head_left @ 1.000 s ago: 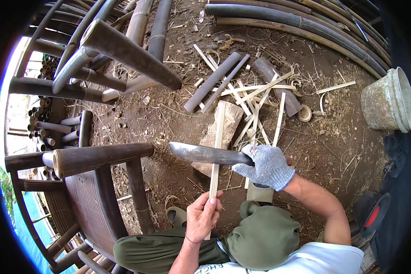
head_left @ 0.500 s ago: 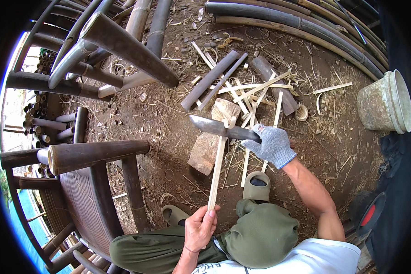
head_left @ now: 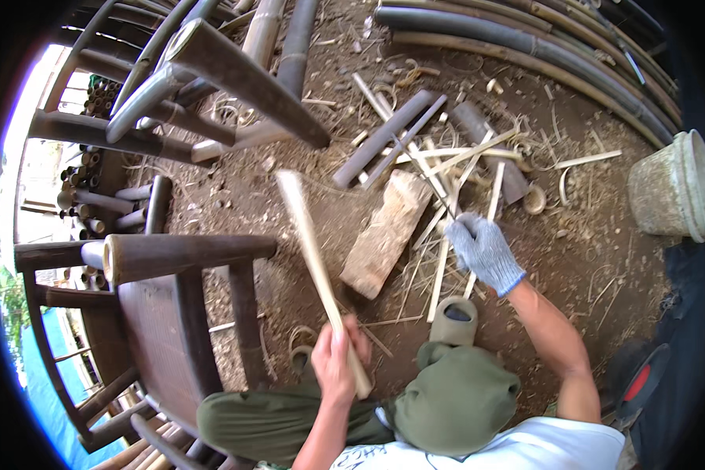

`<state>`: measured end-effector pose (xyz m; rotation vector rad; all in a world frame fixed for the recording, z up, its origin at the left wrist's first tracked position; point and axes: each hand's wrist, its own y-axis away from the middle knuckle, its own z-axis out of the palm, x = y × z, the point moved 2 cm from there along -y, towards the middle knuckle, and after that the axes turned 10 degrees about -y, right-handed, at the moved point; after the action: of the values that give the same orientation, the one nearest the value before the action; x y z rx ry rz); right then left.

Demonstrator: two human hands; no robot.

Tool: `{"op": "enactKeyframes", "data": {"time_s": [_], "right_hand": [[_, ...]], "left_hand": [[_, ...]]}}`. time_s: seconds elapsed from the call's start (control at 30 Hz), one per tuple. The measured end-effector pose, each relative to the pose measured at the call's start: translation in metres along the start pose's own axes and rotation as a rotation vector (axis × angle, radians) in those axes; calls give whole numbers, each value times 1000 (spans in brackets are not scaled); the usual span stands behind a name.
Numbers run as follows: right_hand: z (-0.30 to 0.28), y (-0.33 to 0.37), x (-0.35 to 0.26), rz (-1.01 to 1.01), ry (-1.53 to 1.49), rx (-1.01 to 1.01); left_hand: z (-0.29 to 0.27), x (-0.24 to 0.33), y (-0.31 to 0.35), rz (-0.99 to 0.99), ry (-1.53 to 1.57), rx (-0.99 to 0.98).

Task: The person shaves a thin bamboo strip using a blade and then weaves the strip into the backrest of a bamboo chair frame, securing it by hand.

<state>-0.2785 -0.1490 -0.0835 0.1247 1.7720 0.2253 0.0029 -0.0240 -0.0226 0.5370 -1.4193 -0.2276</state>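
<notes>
My bare left hand (head_left: 338,362) is closed around a pale bamboo strip (head_left: 312,262) near its lower end. The strip tilts up and to the left, its far end smeared by motion. In a grey knitted glove, my right hand (head_left: 484,252) grips a large knife (head_left: 427,174), whose blade is seen nearly edge-on and points up and left over loose bamboo strips (head_left: 478,150). Between the two hands a rough wooden block (head_left: 385,235) lies on the dirt, touched by neither strip nor hand.
Dark bamboo pieces (head_left: 382,139) lie beyond the block among shavings. A bamboo chair (head_left: 164,329) stands at left, with more bamboo furniture (head_left: 243,78) behind it. Long bamboo poles (head_left: 525,56) curve across the far right. A dirty white bucket (head_left: 666,188) stands at the right.
The strip has left the blade and block, swinging left with my left hand. The knife has turned from lying level across the strip to pointing up and left, edge-on.
</notes>
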Motion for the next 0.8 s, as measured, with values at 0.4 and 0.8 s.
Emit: {"op": "enactKeyframes", "data": {"time_s": [0.4,0.8], "right_hand": [[59,6,-23,493,-1076,90],[43,34,-34,-504,460,-152]], "left_hand": [[53,-26,-48,263,-380,-283],[30,19,-32,-123,-517,-252]]}}
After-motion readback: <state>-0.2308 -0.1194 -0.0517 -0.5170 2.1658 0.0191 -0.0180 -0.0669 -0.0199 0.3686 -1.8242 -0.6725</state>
